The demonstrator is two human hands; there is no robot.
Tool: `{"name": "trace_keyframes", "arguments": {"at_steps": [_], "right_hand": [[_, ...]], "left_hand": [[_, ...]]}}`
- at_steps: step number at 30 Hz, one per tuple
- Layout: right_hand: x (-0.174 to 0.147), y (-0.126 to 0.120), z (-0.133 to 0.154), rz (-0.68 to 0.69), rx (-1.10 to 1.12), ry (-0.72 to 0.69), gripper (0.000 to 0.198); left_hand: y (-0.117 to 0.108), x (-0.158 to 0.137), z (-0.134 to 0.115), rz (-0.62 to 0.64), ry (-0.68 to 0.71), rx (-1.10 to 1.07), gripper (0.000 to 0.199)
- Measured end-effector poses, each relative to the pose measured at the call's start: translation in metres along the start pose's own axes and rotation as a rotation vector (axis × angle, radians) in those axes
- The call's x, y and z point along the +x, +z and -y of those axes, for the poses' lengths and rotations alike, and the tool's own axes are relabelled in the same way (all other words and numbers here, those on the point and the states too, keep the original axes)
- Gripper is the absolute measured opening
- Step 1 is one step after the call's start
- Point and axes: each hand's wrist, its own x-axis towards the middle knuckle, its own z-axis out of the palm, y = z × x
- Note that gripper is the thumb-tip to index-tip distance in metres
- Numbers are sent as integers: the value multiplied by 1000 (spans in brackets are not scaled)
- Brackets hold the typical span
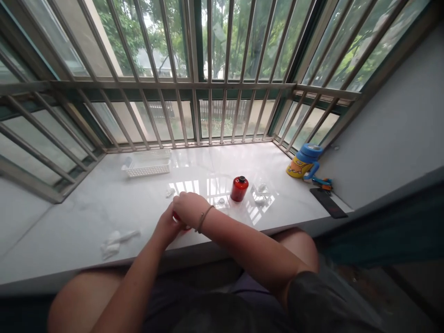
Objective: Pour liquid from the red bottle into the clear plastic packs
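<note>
My left hand (169, 227) is closed around a red bottle (176, 216), held low over the front part of the white sill. Only small patches of red show between the fingers. My right hand (191, 209) is closed over the top of it, knuckles up, and hides whatever the fingertips grip there. To the right stands another red bottle (239, 189), upright, with a black cap. Between it and my right hand lies a small clear plastic piece (222, 201), partly behind the wrist.
A white perforated basket (149, 171) stands back left. Crumpled white tissue (111, 245) lies front left, a small white scrap (169, 192) behind my hands. Clear packaging (261, 194) lies right of the standing bottle. Further right are a blue-and-yellow mug (301, 163) and a black phone (328, 202). Metal bars (197, 85) line the back.
</note>
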Motion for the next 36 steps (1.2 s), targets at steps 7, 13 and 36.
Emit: {"name": "trace_keyframes", "arguments": {"at_steps": [7, 13, 36], "right_hand": [[4, 4, -1, -38, -37, 39, 17], [-2, -6, -9, -15, -16, -54, 24], [-184, 94, -108, -773, 346, 625, 22]], "left_hand": [[0, -5, -9, 11, -20, -64, 65], [0, -9, -16, 12, -67, -91, 55], [-1, -13, -11, 63, -72, -127, 72]]}}
